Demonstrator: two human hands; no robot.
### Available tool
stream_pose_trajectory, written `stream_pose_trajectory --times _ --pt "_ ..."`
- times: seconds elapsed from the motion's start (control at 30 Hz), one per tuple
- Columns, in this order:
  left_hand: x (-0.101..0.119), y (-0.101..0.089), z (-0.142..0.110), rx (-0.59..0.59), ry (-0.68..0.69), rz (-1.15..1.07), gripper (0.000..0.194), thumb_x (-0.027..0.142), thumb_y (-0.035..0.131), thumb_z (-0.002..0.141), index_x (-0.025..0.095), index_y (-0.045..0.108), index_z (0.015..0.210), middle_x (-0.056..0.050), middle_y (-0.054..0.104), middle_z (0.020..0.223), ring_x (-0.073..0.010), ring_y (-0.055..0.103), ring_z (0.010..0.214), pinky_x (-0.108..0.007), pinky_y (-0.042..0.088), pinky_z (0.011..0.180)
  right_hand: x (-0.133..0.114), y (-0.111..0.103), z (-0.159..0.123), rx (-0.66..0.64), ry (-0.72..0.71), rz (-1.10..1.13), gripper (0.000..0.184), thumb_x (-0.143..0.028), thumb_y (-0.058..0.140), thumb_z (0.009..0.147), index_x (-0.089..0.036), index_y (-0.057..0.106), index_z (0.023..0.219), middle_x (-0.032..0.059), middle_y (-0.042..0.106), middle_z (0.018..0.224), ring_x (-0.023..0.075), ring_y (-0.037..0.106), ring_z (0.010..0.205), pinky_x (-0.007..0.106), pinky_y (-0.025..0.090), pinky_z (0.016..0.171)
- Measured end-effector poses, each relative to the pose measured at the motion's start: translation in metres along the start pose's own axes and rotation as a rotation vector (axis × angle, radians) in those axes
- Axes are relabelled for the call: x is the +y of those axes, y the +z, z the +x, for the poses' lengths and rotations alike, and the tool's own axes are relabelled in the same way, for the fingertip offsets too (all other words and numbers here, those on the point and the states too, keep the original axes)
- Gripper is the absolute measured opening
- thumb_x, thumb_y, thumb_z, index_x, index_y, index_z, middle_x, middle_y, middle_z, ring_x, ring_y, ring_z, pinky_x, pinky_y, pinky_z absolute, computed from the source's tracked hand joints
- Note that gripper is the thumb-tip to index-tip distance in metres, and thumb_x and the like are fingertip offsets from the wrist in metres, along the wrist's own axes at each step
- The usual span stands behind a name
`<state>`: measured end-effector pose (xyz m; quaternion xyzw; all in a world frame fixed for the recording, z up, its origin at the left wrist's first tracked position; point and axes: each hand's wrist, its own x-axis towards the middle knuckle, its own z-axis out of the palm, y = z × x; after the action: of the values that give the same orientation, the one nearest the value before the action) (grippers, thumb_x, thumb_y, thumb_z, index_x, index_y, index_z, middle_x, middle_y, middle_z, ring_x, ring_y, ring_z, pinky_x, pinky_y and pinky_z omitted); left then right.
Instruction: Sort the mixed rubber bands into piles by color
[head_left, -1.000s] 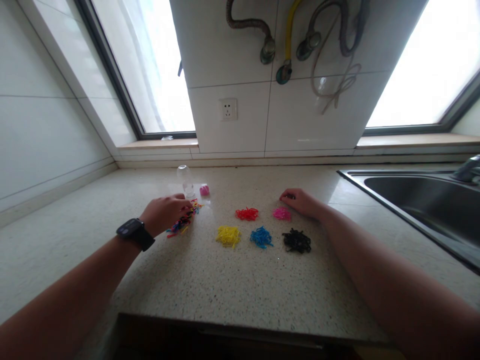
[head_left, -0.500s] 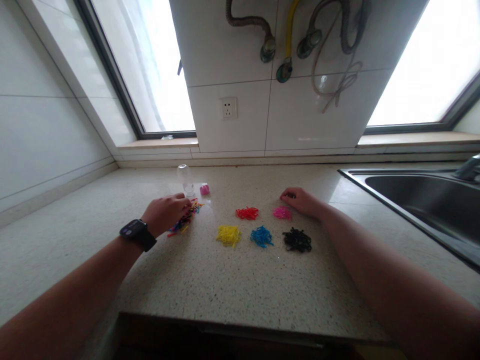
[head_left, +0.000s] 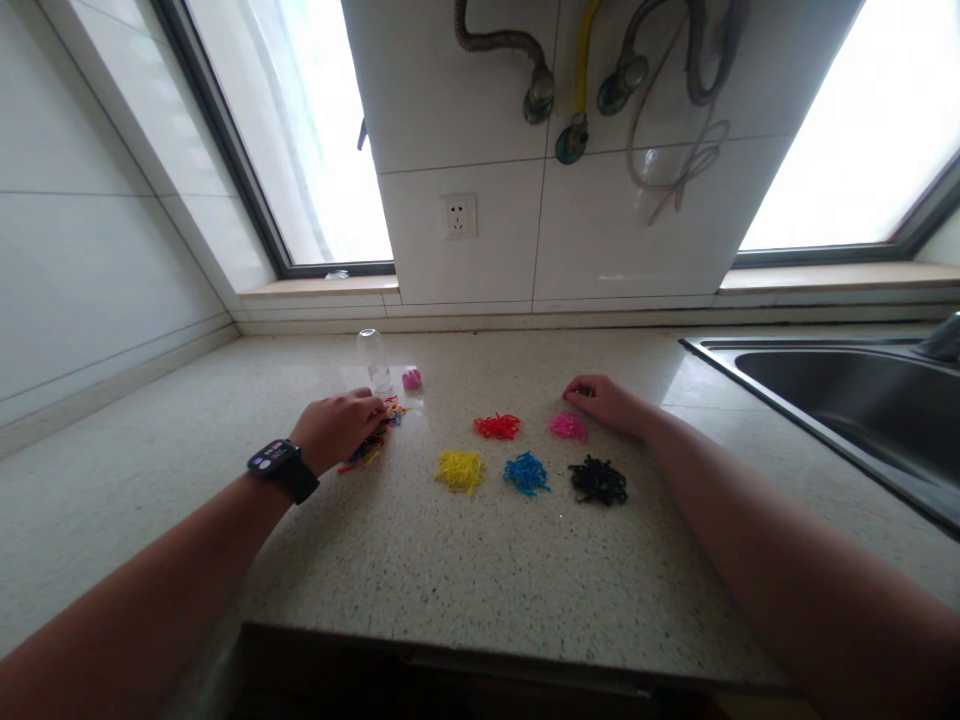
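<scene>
My left hand [head_left: 341, 428], a black watch at its wrist, lies over a mixed pile of coloured rubber bands [head_left: 393, 412]. Its fingers are closed and bent down into the pile, partly covering it. My right hand [head_left: 600, 398] rests on the counter just behind the pink rubber bands [head_left: 568, 426], fingers curled together; what they hold, if anything, is hidden. Between the hands are sorted heaps: red rubber bands [head_left: 496, 427], yellow rubber bands [head_left: 460, 471], blue rubber bands [head_left: 526, 473] and black rubber bands [head_left: 598, 481].
Behind my left hand stands a clear bottle [head_left: 373, 360] beside a pink cap [head_left: 412, 379]. A metal sink [head_left: 840, 400] is set into the speckled counter [head_left: 480, 570] on the right. Hoses and valves [head_left: 538, 95] hang on the tiled wall above a socket [head_left: 458, 216].
The whole view has shifted very slightly. Both hands stay in about the same places, and the sorted heaps look the same.
</scene>
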<state>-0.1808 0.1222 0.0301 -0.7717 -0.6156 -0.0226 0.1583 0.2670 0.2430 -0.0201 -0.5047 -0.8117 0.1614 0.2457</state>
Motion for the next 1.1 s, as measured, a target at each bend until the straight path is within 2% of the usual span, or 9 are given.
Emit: stream_pose_trajectory --times 0.2,0.5,0.8,0.97,1.1 --pt "-0.001 -0.004 0.0 0.031 -0.02 0.003 0.042 0.043 0.033 0.103 0.021 0.068 0.097 -0.006 0.068 0.101 -0.02 0.066 0.081 -0.027 0.04 0.059 0.002 0.0 0.001 -0.005 -0.003 -0.002 0.022 -0.032 0.058 0.087 -0.019 0.074 0.095 0.0092 0.076 0.093 0.0227 0.067 0.083 0.033 0.051 0.081" --pt "-0.003 0.003 0.001 0.086 -0.045 0.049 0.037 0.041 0.033 0.103 0.022 0.064 0.096 -0.004 0.068 0.096 -0.0205 0.067 0.075 -0.027 0.036 0.052 -0.001 0.0 0.0 -0.008 -0.002 -0.01 0.021 -0.033 0.057 0.088 -0.021 0.073 0.094 0.0074 0.075 0.092 0.0221 0.068 0.083 0.031 0.051 0.078" --pt "-0.002 0.002 0.001 0.109 -0.055 0.041 0.037 0.039 0.032 0.104 0.02 0.062 0.093 -0.005 0.068 0.094 -0.021 0.066 0.073 -0.028 0.035 0.053 0.0 -0.001 0.0 -0.013 -0.002 -0.037 0.022 -0.033 0.055 0.089 -0.02 0.073 0.094 0.008 0.076 0.092 0.0221 0.067 0.082 0.032 0.051 0.077" --pt "0.003 0.0 0.001 0.116 -0.059 -0.03 0.034 0.039 0.035 0.103 0.021 0.063 0.095 -0.005 0.069 0.096 -0.0204 0.066 0.077 -0.028 0.038 0.058 0.001 0.0 0.0 -0.01 -0.002 -0.023 0.022 -0.033 0.056 0.089 -0.021 0.073 0.095 0.0076 0.076 0.093 0.0224 0.068 0.084 0.033 0.051 0.078" --pt "0.015 -0.005 0.0 0.122 -0.038 -0.158 0.031 0.04 0.041 0.102 0.022 0.065 0.096 -0.004 0.07 0.097 -0.0203 0.066 0.079 -0.029 0.04 0.062 0.0 0.0 0.0 -0.01 -0.003 -0.034 0.022 -0.033 0.055 0.089 -0.02 0.073 0.095 0.0076 0.076 0.093 0.0222 0.068 0.084 0.033 0.051 0.079"
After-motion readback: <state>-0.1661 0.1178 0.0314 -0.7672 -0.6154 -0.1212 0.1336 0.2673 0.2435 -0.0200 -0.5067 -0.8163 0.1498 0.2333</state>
